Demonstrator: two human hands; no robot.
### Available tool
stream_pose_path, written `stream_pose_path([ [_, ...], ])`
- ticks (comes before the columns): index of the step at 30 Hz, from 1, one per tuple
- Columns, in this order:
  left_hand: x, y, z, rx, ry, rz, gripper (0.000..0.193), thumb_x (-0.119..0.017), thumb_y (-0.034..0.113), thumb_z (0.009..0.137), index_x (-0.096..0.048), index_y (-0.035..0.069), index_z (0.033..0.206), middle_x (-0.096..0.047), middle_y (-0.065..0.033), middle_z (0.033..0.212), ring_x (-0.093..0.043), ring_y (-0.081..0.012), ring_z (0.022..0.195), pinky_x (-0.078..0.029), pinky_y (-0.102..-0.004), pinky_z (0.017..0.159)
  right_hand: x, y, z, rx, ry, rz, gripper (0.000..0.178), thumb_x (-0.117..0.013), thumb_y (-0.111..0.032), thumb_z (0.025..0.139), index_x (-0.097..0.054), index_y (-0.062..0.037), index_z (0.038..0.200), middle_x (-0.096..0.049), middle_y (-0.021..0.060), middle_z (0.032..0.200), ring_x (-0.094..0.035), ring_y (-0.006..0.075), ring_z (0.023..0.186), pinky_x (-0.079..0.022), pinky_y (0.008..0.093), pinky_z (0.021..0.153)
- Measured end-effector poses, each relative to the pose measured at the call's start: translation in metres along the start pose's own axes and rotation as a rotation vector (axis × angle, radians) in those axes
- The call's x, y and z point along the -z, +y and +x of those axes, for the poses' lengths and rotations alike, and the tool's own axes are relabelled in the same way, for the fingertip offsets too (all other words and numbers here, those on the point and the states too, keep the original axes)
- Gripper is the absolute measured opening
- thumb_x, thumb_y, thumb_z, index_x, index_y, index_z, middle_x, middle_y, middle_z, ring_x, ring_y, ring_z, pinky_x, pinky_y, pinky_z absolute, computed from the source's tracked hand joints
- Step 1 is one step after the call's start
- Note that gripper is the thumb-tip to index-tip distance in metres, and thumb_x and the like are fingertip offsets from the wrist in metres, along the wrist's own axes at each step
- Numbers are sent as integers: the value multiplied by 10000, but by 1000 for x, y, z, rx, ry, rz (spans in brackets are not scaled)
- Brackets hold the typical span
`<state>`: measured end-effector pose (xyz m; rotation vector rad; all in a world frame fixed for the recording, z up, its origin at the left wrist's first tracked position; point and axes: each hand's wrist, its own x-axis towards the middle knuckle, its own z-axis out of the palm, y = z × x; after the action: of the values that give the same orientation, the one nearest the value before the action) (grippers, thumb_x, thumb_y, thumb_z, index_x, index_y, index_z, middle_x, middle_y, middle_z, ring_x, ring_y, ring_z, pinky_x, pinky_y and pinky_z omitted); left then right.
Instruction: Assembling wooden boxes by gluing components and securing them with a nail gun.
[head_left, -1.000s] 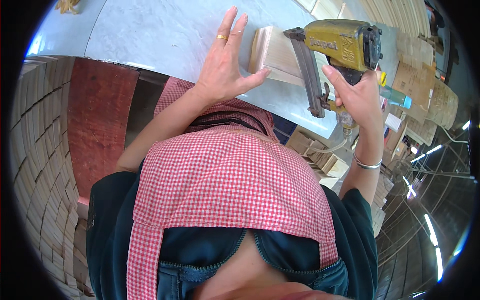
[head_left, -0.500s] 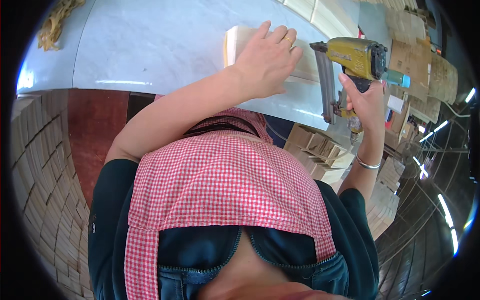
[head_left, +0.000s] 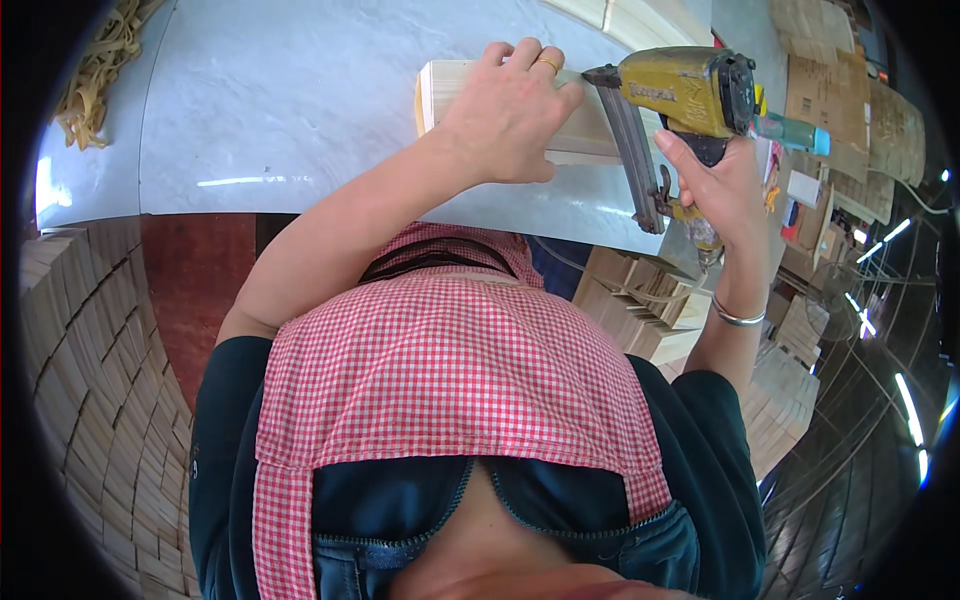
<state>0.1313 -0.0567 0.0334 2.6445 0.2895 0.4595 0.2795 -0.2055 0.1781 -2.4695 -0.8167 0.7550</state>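
A pale wooden box-like piece [head_left: 445, 88] lies on the table, its left end showing and much of its top hidden under my left hand [head_left: 512, 115]. That hand spans it, fingers over the far side and thumb toward the near side. In my right hand [head_left: 728, 190] is a yellow and black nail gun [head_left: 672, 92], gripped by its handle. The gun's long magazine slants down toward the table's near edge. Its nose is close to the fingers of my left hand, over the far part of the wooden piece; whether it touches the wood I cannot tell.
The pale grey table [head_left: 290, 110] carries a bundle of tan bands [head_left: 105, 75] at far left and light wooden boards [head_left: 655, 22] at the back. Stacked wood pieces [head_left: 95, 390] rise on the left, more [head_left: 635, 295] below right. Cardboard [head_left: 825, 110] stands beyond the teal cylinder [head_left: 795, 132].
The nail gun has moved left, its nose now close to my left hand. My left hand and the wooden piece appear slightly farther left in the view, which has also shifted.
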Motion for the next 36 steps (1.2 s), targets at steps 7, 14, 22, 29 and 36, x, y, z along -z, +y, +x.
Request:
stream_pose_path([
  [7,-3,-2,-2,2,21,1,489,-827,296,614,-698,83,1035,-602,-140,1155,-521,-291,1063,-395,-422,984,4,-5,9,-4,-54,0,324,-781,-252,873,-685,37,984,-561,11,571,-445,83,425,-369,219,397],
  [14,-3,-3,-2,-1,23,6,517,-830,304,610,-692,77,1054,-600,-144,1168,-522,-291,1065,-394,-416,988,21,-22,28,24,-147,-169,368,-779,-261,876,-673,32,1072,-571,9,589,-437,78,416,-350,212,380],
  [22,-11,-5,-6,-10,68,8,511,-823,292,627,-671,73,1062,-592,-155,1202,-522,-286,1067,-400,-418,988,32,-9,33,59,-157,-153,362,-788,-278,868,-670,9,1053,-609,23,665,-427,80,412,-355,214,385],
  [29,11,7,-25,-109,159,123,400,-783,222,705,-651,114,1067,-540,-142,1346,-508,-285,1191,-378,-437,1070,40,79,-24,-103,305,35,327,-740,-261,900,-648,9,1060,-637,49,775,-524,97,534,-433,227,494],
  [36,-12,-14,-62,-396,349,557,228,-710,189,808,-651,209,1027,-439,-28,1516,-386,-237,1449,-217,-453,1247,43,289,-18,-4,485,-593,533,-676,-227,910,-525,-16,1375,-702,235,1074,-696,414,928,-549,462,814],
])
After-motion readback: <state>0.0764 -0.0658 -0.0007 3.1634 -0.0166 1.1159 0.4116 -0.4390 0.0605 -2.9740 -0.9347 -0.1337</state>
